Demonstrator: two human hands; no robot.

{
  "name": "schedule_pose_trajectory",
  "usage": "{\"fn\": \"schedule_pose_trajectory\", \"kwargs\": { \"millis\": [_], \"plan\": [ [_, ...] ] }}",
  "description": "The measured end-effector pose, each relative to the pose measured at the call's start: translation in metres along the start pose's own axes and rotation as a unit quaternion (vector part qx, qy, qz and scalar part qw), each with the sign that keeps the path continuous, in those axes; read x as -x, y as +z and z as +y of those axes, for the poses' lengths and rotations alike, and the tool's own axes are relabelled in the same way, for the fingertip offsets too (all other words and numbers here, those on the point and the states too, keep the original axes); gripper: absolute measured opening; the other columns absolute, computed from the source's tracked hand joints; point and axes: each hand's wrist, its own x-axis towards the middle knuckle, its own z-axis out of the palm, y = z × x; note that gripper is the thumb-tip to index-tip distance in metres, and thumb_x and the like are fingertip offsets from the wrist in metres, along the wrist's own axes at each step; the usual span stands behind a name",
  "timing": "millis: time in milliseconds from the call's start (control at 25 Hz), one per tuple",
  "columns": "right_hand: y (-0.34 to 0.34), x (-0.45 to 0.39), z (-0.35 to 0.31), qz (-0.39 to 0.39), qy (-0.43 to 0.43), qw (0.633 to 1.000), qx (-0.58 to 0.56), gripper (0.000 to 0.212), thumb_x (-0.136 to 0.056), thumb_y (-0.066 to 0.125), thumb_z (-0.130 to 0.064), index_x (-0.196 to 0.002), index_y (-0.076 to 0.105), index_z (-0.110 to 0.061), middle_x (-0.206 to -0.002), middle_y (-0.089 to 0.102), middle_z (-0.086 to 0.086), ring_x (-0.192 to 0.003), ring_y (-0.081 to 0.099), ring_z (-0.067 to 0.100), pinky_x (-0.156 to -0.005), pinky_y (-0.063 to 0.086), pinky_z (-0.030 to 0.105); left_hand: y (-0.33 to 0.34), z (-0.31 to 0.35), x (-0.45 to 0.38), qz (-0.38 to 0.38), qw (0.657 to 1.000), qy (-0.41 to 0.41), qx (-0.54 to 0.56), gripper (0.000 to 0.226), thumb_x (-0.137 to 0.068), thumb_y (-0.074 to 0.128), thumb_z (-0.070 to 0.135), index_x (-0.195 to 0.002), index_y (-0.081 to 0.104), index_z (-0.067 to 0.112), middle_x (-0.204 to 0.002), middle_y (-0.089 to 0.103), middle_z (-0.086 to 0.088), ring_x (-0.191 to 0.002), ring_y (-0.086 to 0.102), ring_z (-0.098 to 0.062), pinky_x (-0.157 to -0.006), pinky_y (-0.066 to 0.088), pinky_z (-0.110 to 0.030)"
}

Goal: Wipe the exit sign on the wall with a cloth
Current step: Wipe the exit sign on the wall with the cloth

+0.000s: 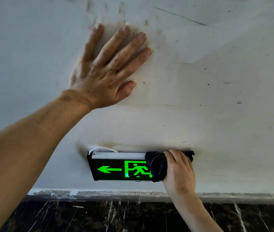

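Right hand (179, 169) clamped on cloth (157, 166) at exit sign's (116, 168) right end; leftward face unwiped; left hand (106, 71) splayed flat on wall (216, 97).

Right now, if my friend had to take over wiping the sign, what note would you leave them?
Left hand: open, flat against the wall above the sign, holding nothing.
Right hand: fingers closed on the black cloth, pressed over the right end of the exit sign.
Sign: mounted low on the wall just above the dark baseboard, lit green, white cable at its top left.
Done: cannot tell how much has been wiped.
Left: likely move the cloth left across the arrow and the top edge.
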Motion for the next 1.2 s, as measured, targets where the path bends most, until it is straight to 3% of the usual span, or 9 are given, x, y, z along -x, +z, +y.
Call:
{"fn": "schedule_pose_trajectory", "kwargs": {
  "millis": [440, 520, 640, 720, 800, 920, 1040, 1120, 1200],
  "plan": [
    [-0.003, 0.009, 0.020, 0.044, -0.041, 0.998, -0.016, 0.055, -0.038, 0.088, 0.005, -0.090, 0.072, -0.003, -0.088, 0.072, 0.010, -0.076, 0.068, 0.034, -0.067, 0.059, 0.041, 0.000, -0.001, 0.000, -0.008, 1.000, 0.001, -0.004, 0.070, -0.098, 0.044, 0.047, -0.159, 0.028, 0.015, -0.158, 0.026, -0.010, -0.143, 0.027, -0.035, -0.112, 0.023, -0.064],
    [0.000, 0.021, 0.028, 0.009, -0.036, 0.999, -0.040, 0.060, -0.038, 0.089, 0.005, -0.095, 0.072, -0.003, -0.090, 0.072, 0.010, -0.076, 0.068, 0.034, -0.064, 0.058, 0.041, -0.001, -0.002, 0.000, -0.008, 1.000, 0.000, -0.005, 0.071, -0.098, 0.045, 0.047, -0.159, 0.028, 0.015, -0.158, 0.025, -0.010, -0.144, 0.027, -0.036, -0.112, 0.023, -0.064],
    [0.007, 0.052, 0.045, -0.096, 0.050, 0.988, -0.113, 0.060, -0.057, 0.086, -0.003, -0.114, 0.068, -0.011, -0.106, 0.068, 0.004, -0.098, 0.062, 0.029, -0.081, 0.053, 0.036, -0.001, 0.000, 0.001, -0.008, 1.000, 0.000, -0.004, 0.071, -0.098, 0.046, 0.047, -0.159, 0.028, 0.015, -0.158, 0.026, -0.010, -0.143, 0.028, -0.036, -0.111, 0.025, -0.065],
    [0.010, 0.073, 0.055, -0.134, 0.152, 0.960, -0.194, 0.055, -0.069, 0.079, -0.012, -0.116, 0.058, -0.032, -0.107, 0.061, -0.007, -0.104, 0.058, 0.023, -0.083, 0.045, 0.031, -0.001, 0.001, 0.001, -0.006, 1.000, 0.002, -0.007, 0.071, -0.098, 0.045, 0.047, -0.159, 0.028, 0.016, -0.158, 0.027, -0.010, -0.143, 0.029, -0.036, -0.111, 0.026, -0.066],
    [0.012, 0.086, 0.065, -0.130, 0.242, 0.914, -0.297, 0.056, -0.069, 0.079, -0.013, -0.103, 0.047, -0.045, -0.103, 0.061, -0.012, -0.099, 0.061, 0.018, -0.079, 0.045, 0.030, 0.000, 0.000, 0.001, -0.004, 1.000, 0.003, -0.008, 0.071, -0.098, 0.045, 0.047, -0.159, 0.027, 0.016, -0.158, 0.027, -0.010, -0.143, 0.029, -0.037, -0.111, 0.026, -0.066],
    [0.012, 0.093, 0.081, -0.087, 0.316, 0.846, -0.421, 0.066, -0.071, 0.073, 0.011, -0.101, 0.051, -0.043, -0.108, 0.060, -0.014, -0.103, 0.058, 0.017, -0.086, 0.043, 0.029, 0.001, -0.001, 0.003, -0.003, 1.000, 0.001, -0.010, 0.071, -0.099, 0.044, 0.047, -0.159, 0.026, 0.016, -0.158, 0.027, -0.011, -0.144, 0.028, -0.037, -0.110, 0.027, -0.066],
    [0.011, 0.085, 0.096, -0.049, 0.375, 0.801, -0.464, 0.064, -0.074, 0.072, 0.015, -0.100, 0.054, -0.040, -0.110, 0.059, -0.008, -0.109, 0.055, 0.023, -0.096, 0.041, 0.038, 0.001, -0.001, 0.003, -0.001, 1.000, 0.001, -0.008, 0.070, -0.099, 0.043, 0.047, -0.159, 0.027, 0.015, -0.158, 0.027, -0.011, -0.144, 0.029, -0.037, -0.109, 0.029, -0.067],
    [0.008, 0.074, 0.100, -0.003, 0.407, 0.771, -0.490, 0.060, -0.076, 0.073, 0.011, -0.099, 0.056, -0.042, -0.111, 0.061, -0.002, -0.105, 0.058, 0.025, -0.092, 0.046, 0.041, 0.002, -0.002, 0.003, 0.002, 1.000, 0.001, -0.008, 0.070, -0.099, 0.043, 0.047, -0.159, 0.028, 0.015, -0.158, 0.028, -0.011, -0.143, 0.029, -0.037, -0.109, 0.029, -0.067],
    [0.003, 0.062, 0.099, 0.039, 0.410, 0.757, -0.508, 0.058, -0.078, 0.071, 0.009, -0.094, 0.058, -0.046, -0.107, 0.063, -0.004, -0.093, 0.065, 0.019, -0.075, 0.053, 0.034, 0.002, -0.001, 0.003, 0.005, 1.000, 0.001, -0.010, 0.070, -0.099, 0.044, 0.047, -0.159, 0.028, 0.015, -0.158, 0.028, -0.011, -0.143, 0.029, -0.037, -0.109, 0.029, -0.066]
  ]
}}
